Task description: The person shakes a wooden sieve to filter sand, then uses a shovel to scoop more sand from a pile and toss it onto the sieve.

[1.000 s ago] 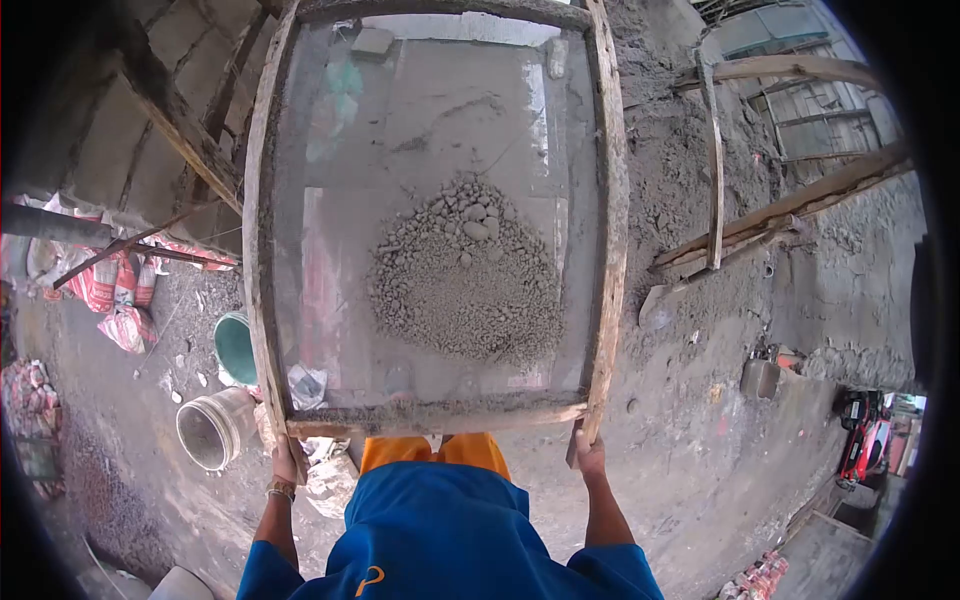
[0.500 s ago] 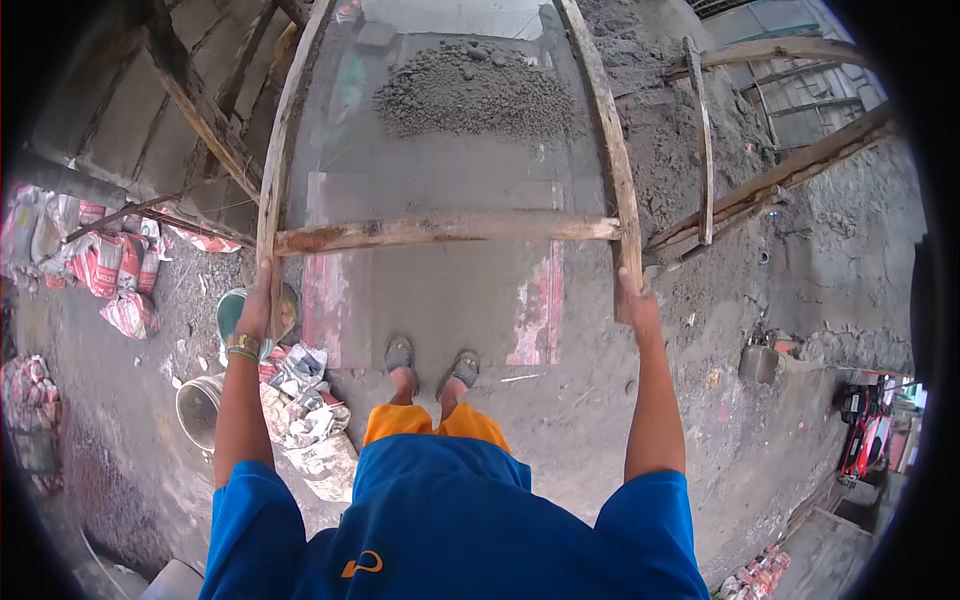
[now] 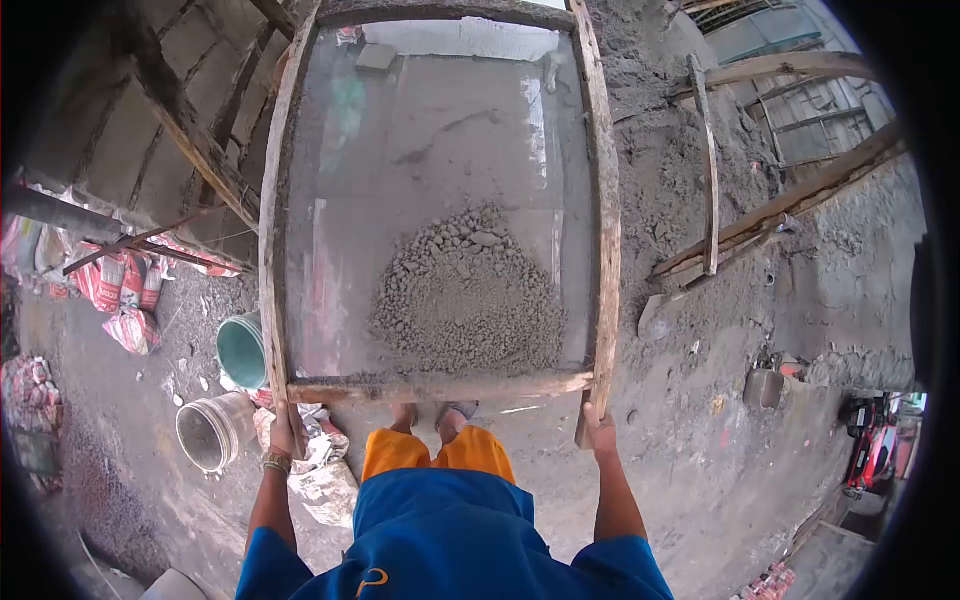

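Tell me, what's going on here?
A person in a blue shirt is holding a large wooden frame by its two near ends, the left hand on one and the right hand on the other. A heap of grey, lumpy material sits on the frame's see-through screen, towards the person. A green bucket and a whitish bucket are off to the left.

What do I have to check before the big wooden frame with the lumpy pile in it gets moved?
1. Left hand gripping the wooden frame: ok.
2. Right hand gripping its other near corner: ok.
3. Lumpy pile inside the frame's sides: ok.
4. Pile spread evenly: not ok, it is bunched toward the person's end.
5. Room between frame and green bucket: cannot tell from this angle.
6. Feet standing firmly: cannot tell, the frame partly hides them.
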The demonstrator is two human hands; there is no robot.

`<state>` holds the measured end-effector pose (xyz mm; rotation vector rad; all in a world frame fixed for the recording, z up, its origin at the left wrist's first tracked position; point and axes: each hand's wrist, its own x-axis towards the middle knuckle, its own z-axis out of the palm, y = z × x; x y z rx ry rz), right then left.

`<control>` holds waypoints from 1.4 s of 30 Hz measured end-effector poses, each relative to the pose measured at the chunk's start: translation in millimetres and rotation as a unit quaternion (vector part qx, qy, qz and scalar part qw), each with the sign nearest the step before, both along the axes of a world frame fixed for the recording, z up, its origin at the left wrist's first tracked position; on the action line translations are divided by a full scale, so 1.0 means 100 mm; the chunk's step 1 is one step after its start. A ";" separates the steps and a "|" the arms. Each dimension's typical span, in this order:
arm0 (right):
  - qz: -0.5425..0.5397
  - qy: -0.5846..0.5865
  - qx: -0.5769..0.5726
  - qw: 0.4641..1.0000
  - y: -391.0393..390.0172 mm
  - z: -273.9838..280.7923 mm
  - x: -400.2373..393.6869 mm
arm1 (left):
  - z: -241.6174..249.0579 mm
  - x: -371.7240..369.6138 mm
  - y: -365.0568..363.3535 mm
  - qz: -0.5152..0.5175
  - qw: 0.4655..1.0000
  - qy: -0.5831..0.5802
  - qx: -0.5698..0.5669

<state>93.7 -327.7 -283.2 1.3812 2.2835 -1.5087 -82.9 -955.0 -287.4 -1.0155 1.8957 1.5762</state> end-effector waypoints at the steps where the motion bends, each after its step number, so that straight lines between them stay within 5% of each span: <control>1: -0.002 -0.068 0.045 0.997 0.14 0.12 -0.33 | 0.16 -0.35 0.17 -0.014 0.999 0.017 0.025; 6: -0.014 -0.077 0.087 0.993 0.38 0.72 -1.19 | 0.65 -1.08 0.57 -0.017 1.000 -0.002 -0.013; 11: -0.047 -0.007 -0.051 0.998 0.38 -0.10 -0.16 | -0.07 0.01 0.27 0.030 0.999 0.014 0.033; 16: -0.035 0.054 0.014 0.998 0.14 -0.28 0.40 | -0.12 0.80 0.10 0.039 0.998 0.034 0.030; 19: -0.041 0.010 -0.009 0.999 0.11 0.11 -0.13 | -0.04 0.29 0.21 0.028 0.999 0.014 0.026; 23: -0.005 -0.054 0.130 0.990 0.51 0.18 -0.87 | 0.21 -0.55 0.55 0.010 0.998 0.035 0.043; 26: -0.006 0.019 0.059 0.998 0.48 0.43 -0.92 | 0.27 -0.48 0.60 0.008 0.999 0.022 0.027; 28: 0.014 0.033 0.125 0.991 0.60 -0.18 -0.43 | 0.05 -0.09 0.43 0.037 0.997 -0.034 0.053; 29: -0.017 -0.023 0.035 0.999 0.52 -0.12 -0.26 | 0.02 0.13 0.37 0.007 0.999 -0.016 0.033; 32: 0.002 0.047 0.049 0.998 0.28 0.06 0.00 | -0.23 0.58 0.12 0.062 0.994 -0.005 0.084; 34: 0.034 0.071 0.060 0.995 0.39 -0.11 -0.02 | 0.02 0.45 0.20 0.037 0.998 0.003 0.045; 36: -0.005 -0.011 0.046 0.999 0.48 0.10 -0.33 | 0.20 0.08 0.32 0.037 0.999 -0.003 0.030; 39: -0.009 0.048 0.009 0.999 0.44 0.47 -0.87 | 0.46 -0.41 0.46 -0.019 0.999 0.020 0.042; 42: -0.010 0.064 0.033 0.997 0.44 0.23 -0.91 | 0.19 -0.40 0.44 0.005 0.998 0.019 0.055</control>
